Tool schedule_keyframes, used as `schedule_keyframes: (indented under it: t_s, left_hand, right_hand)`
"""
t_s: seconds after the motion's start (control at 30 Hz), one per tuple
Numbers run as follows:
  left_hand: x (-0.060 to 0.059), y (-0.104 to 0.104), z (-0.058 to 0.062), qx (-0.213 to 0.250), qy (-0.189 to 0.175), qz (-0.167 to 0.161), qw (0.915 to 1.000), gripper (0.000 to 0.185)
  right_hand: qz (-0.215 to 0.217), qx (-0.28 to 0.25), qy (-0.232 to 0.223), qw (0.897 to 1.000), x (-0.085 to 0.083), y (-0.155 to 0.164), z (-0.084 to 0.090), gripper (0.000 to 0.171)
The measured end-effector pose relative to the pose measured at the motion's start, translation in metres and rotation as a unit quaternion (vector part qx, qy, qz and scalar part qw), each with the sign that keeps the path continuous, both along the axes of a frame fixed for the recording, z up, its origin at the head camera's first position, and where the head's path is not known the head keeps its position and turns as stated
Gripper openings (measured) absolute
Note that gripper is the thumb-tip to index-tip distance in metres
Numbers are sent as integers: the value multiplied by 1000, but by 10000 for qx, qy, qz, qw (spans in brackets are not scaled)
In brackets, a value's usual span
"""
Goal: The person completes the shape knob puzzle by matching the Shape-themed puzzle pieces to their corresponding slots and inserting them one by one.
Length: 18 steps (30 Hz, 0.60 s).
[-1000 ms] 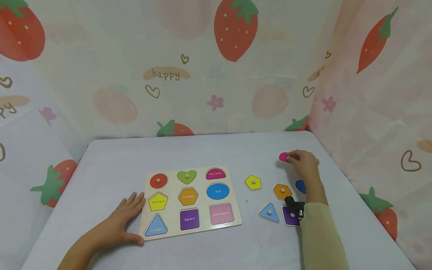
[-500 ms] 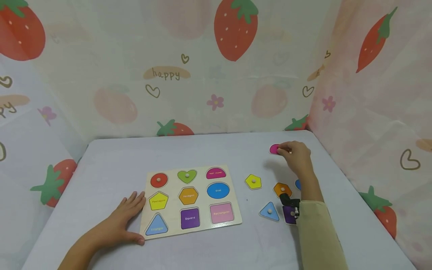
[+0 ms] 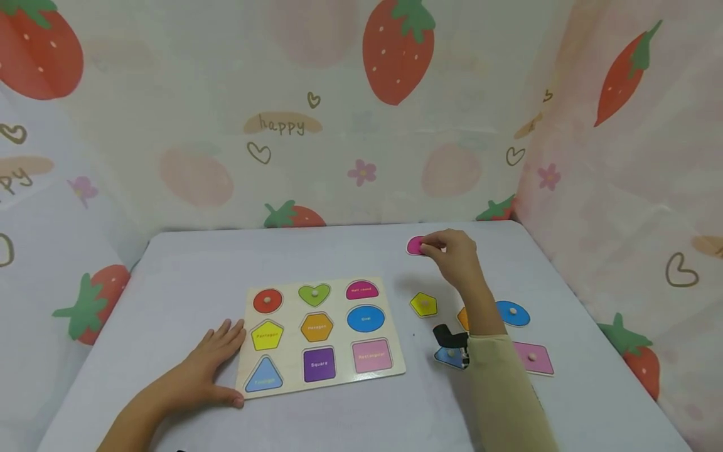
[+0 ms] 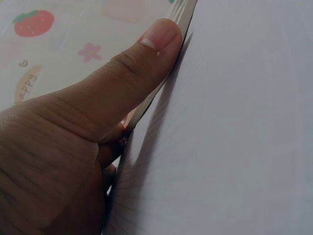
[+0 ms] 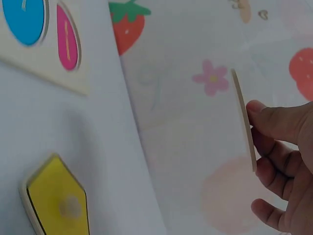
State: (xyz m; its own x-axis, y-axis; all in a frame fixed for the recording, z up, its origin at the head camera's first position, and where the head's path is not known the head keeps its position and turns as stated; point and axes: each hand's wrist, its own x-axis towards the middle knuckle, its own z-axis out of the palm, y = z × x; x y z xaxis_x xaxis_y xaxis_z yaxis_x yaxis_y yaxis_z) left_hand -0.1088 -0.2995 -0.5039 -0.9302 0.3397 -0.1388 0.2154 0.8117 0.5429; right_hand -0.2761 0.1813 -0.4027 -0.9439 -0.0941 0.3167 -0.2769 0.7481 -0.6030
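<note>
My right hand point(image 3: 459, 262) pinches a magenta half-round puzzle piece point(image 3: 415, 245) by its right side, up above the far part of the table. From the right wrist view that half-round piece point(image 5: 243, 115) appears edge-on, a thin pale strip at the fingertips. Flat on the table, my left hand point(image 3: 194, 370) touches the left edge of a wooden shape puzzle board point(image 3: 290, 371), fingers spread and thumb by the near corner. In the left wrist view the left thumb point(image 4: 132, 63) lies along the board's edge. A red circle point(image 3: 268, 301) and green heart point(image 3: 314, 294) with knobs sit in the board.
Loose knobbed pieces lie right of the board: a yellow pentagon point(image 3: 423, 304), a blue oval point(image 3: 515, 313), a pink rectangle point(image 3: 536, 358), a partly hidden orange hexagon point(image 3: 462, 319) and blue triangle point(image 3: 447, 358). A strawberry-print cloth point(image 3: 339, 182) walls the table.
My right hand has carried the half-round piece leftward and slightly up in the head view. The blue oval and pink rectangle now show; the purple square is covered. The left hand stays at the board.
</note>
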Motion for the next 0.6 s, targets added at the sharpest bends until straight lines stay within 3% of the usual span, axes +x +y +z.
schedule_keyframes:
  t_s: [0.37, 0.6]
  left_hand:
    - [-2, 2, 2, 82, 44, -28, 10000, 133]
    - [-2, 1, 2, 98, -29, -35, 9999, 134]
  right_hand:
    - [222, -292, -241, 9990, 7, -54, -5, 20]
    - [354, -38, -213, 9991, 6, -70, -18, 20]
